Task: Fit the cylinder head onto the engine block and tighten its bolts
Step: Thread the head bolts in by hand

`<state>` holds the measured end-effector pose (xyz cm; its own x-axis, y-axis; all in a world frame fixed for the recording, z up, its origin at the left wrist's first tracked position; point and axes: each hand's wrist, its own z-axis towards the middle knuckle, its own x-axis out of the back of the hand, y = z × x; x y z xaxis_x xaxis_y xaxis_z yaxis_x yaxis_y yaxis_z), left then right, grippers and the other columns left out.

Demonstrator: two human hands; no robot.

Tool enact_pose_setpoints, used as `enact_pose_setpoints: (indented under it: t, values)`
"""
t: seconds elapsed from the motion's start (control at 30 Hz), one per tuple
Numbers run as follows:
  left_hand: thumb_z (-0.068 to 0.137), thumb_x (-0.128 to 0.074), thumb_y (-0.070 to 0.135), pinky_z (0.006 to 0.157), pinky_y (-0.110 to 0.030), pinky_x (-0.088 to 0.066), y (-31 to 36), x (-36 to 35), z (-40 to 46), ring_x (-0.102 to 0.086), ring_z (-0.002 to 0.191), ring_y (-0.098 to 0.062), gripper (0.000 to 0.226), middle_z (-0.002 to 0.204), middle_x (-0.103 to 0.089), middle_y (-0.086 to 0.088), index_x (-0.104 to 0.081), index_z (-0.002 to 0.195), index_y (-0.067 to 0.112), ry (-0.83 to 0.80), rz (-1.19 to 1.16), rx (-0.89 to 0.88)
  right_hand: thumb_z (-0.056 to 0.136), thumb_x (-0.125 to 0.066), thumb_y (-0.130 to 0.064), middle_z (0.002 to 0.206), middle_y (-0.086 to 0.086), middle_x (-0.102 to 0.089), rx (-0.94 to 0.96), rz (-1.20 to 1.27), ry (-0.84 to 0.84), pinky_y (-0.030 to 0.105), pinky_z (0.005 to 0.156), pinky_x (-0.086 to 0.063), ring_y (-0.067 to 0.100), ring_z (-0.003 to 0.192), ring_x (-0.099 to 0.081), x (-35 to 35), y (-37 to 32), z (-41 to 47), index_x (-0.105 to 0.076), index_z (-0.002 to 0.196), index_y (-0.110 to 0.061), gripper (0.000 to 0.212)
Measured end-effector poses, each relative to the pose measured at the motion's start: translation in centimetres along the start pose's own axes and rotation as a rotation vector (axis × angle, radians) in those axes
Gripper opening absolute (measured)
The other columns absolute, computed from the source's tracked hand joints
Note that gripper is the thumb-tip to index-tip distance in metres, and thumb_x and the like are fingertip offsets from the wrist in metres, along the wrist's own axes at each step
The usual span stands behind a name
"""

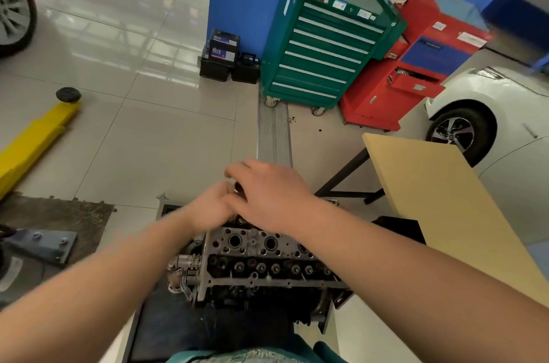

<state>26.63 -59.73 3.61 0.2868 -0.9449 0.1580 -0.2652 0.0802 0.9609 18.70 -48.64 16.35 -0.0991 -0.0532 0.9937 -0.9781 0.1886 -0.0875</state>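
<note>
Cylinder head [261, 261] — just below both hands [261, 196]

The tiled floor [154, 137] carries a green tool cabinet [323, 45] and black batteries [225, 59].

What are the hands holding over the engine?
Both hands meet around a small dark tool above the cylinder head; exactly which part they grip is hidden.

Left hand [212, 208]: blurred, fingers partly hidden behind the right hand [267, 195]
Small dark object [238, 186] between the hands: too blurred to identify
Cylinder head [267, 261]: far edge hidden under both hands
White car [493, 113]: cut off by right edge
Wheel [13, 3]: cut off by left edge
</note>
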Motion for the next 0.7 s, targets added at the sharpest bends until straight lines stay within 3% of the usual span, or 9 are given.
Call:
enact_pose_setpoints:
  t: [0.1,0.2,0.27,0.37,0.4,0.5,0.57,0.63,0.7]
  values:
    - [0.074,-0.067,0.025,0.056,-0.025,-0.038,0.4,2.2,-0.4,-0.040,0.057,-0.015,0.020,0.059,-0.043,-0.002,-0.054,0.065,0.011,-0.173,-0.136,0.010,0.098,-0.058,-0.021,0.104,0.000,-0.060,0.113,-0.004,-0.135,0.036,0.066,-0.040,0.024,0.090,-0.057,0.6,0.2,0.5,-0.054,0.120,-0.018,0.022]
    - [0.083,-0.069,0.026,0.057,-0.030,-0.040,-0.2,-0.1,-1.5,-0.046,0.059,-0.015,0.028,0.062,-0.051,-0.001,-0.056,0.076,0.002,0.227,-0.081,0.023,0.097,-0.057,-0.015,0.090,-0.002,-0.055,0.080,-0.059,-0.118,0.034,0.058,-0.033,0.024,0.079,-0.054,0.9,0.2,0.8,-0.054,0.111,-0.017,0.015]
    - [0.088,-0.061,0.016,0.051,-0.031,-0.036,-0.7,-3.6,-2.7,-0.044,0.056,-0.013,0.015,0.059,-0.052,0.002,-0.058,0.073,0.016,0.569,-0.184,0.060,0.095,-0.058,-0.014,0.087,-0.003,-0.056,0.079,-0.095,-0.105,0.031,0.049,-0.023,0.021,0.073,-0.050,0.8,-0.5,0.6,-0.054,0.107,-0.016,0.013]
    - [0.082,-0.050,0.019,0.056,-0.033,-0.030,1.2,-7.2,-2.6,-0.036,0.060,-0.017,0.029,0.053,-0.045,0.010,-0.051,0.055,0.029,0.764,-0.692,0.128,0.096,-0.058,-0.014,0.081,-0.002,-0.056,0.095,-0.112,-0.127,0.029,0.046,-0.024,0.020,0.070,-0.055,0.4,-1.2,0.3,-0.053,0.103,-0.014,0.009]
    - [0.081,-0.049,0.016,0.058,-0.032,-0.029,1.6,-7.5,-2.2,-0.035,0.060,-0.018,0.035,0.051,-0.043,0.014,-0.051,0.051,0.034,0.784,-0.731,0.146,0.098,-0.058,-0.017,0.076,-0.003,-0.052,0.081,-0.113,-0.135,0.030,0.046,-0.025,0.020,0.069,-0.055,0.5,-1.1,0.3,-0.051,0.101,-0.013,0.008]
    - [0.089,-0.050,-0.004,0.052,-0.031,-0.034,1.0,-5.2,-1.1,-0.040,0.055,-0.019,0.041,0.055,-0.046,0.009,-0.050,0.059,0.025,0.621,-0.255,0.115,0.105,-0.051,-0.036,0.071,-0.006,-0.039,0.026,-0.140,-0.138,0.033,0.050,-0.027,0.023,0.071,-0.051,0.9,-0.5,0.4,-0.048,0.097,-0.014,0.023]
    - [0.080,-0.051,0.006,0.050,-0.034,-0.025,0.4,-1.9,-0.7,-0.029,0.055,-0.020,0.029,0.052,-0.035,-0.006,-0.040,0.054,0.010,0.269,-0.043,0.030,0.103,-0.047,-0.054,0.072,-0.005,-0.040,-0.035,-0.160,-0.108,0.035,0.055,-0.029,0.025,0.072,-0.049,1.0,-0.2,0.6,-0.054,0.098,-0.015,0.040]
    - [0.071,-0.057,0.019,0.052,-0.035,-0.022,0.9,0.8,-0.7,-0.024,0.057,-0.020,0.020,0.060,-0.034,-0.008,-0.048,0.063,0.004,-0.041,-0.015,-0.011,0.099,-0.048,-0.063,0.070,-0.005,-0.037,-0.052,-0.170,-0.075,0.035,0.055,-0.029,0.025,0.072,-0.050,0.7,-0.1,0.8,-0.052,0.098,-0.018,0.045]
    - [0.072,-0.067,0.024,0.051,-0.028,-0.024,1.3,1.8,-0.9,-0.026,0.053,-0.017,0.025,0.060,-0.032,-0.006,-0.052,0.071,0.004,-0.120,-0.148,0.003,0.099,-0.058,-0.049,0.081,-0.004,-0.048,0.008,-0.125,-0.069,0.036,0.057,-0.033,0.024,0.079,-0.057,0.6,0.0,0.8,-0.048,0.105,-0.019,0.033]
